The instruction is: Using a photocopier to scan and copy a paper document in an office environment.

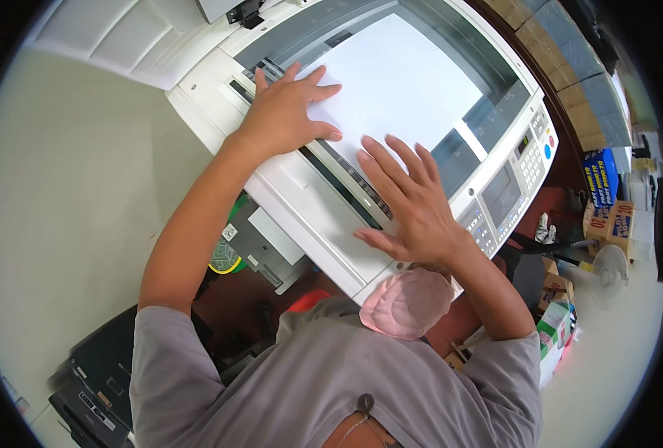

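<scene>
A sheet of white paper (404, 78) lies flat on the glass (457, 162) of a photocopier. My left hand (286, 109) has its fingers spread over the left edge of the sheet, with the fingertips on or just above the paper. Over the sheet's near corner and the ruler strip (359, 176) is my right hand (412, 199), fingers apart, holding nothing. Whether it touches the paper I cannot tell. The copier's raised lid (113, 33) shows at the upper left. To the right is the control panel (502, 190) with a small screen and a keypad.
Wrapped cardboard packages (580, 84) line the right side beyond the copier. A blue box (600, 176), cartons (611, 227) and a small fan (610, 269) stand lower right. An extended paper tray (258, 241) juts out below the copier's left side. A black machine (99, 386) sits lower left.
</scene>
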Demonstrator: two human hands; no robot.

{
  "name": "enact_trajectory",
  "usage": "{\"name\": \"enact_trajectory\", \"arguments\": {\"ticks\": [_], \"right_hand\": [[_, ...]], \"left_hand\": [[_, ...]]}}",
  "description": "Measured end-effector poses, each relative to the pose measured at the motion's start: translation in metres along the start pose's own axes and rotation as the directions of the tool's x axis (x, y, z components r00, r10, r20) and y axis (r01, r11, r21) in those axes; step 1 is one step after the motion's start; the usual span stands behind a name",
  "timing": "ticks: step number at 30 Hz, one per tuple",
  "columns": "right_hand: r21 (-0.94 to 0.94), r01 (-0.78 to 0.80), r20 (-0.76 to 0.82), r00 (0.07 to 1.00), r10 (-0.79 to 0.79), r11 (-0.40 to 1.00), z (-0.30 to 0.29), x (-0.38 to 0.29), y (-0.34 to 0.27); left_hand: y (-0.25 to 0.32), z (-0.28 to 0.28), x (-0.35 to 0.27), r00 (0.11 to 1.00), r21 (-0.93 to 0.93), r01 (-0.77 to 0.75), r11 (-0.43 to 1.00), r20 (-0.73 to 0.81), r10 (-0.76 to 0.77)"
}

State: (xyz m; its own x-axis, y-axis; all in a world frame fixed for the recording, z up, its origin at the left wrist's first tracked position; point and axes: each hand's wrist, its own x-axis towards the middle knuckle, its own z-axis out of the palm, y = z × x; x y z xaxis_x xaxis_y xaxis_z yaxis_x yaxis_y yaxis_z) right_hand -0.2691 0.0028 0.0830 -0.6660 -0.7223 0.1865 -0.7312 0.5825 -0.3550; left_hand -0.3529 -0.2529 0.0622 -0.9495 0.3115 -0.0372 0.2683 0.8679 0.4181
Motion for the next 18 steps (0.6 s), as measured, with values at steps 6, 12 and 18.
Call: {"name": "enact_trajectory", "arguments": {"ticks": [6, 12, 18], "right_hand": [[-0.043, -0.014, 0.164, 0.986, 0.021, 0.999, 0.019, 0.013, 0.01], [-0.033, -0.041, 0.196, 0.98, 0.047, 0.999, 0.012, 0.013, 0.004], [0.066, -0.108, 0.166, 0.981, 0.096, 0.992, 0.011, -0.015, 0.002]], "left_hand": [[-0.009, 0.0, 0.001, 0.999, 0.0, -0.042, 0.999, -0.032, 0.042], [-0.034, -0.011, 0.003, 0.998, 0.01, 0.022, 1.0, -0.057, -0.022], [-0.054, -0.012, -0.008, 0.978, 0.005, -0.047, 0.999, -0.201, 0.047]]}}
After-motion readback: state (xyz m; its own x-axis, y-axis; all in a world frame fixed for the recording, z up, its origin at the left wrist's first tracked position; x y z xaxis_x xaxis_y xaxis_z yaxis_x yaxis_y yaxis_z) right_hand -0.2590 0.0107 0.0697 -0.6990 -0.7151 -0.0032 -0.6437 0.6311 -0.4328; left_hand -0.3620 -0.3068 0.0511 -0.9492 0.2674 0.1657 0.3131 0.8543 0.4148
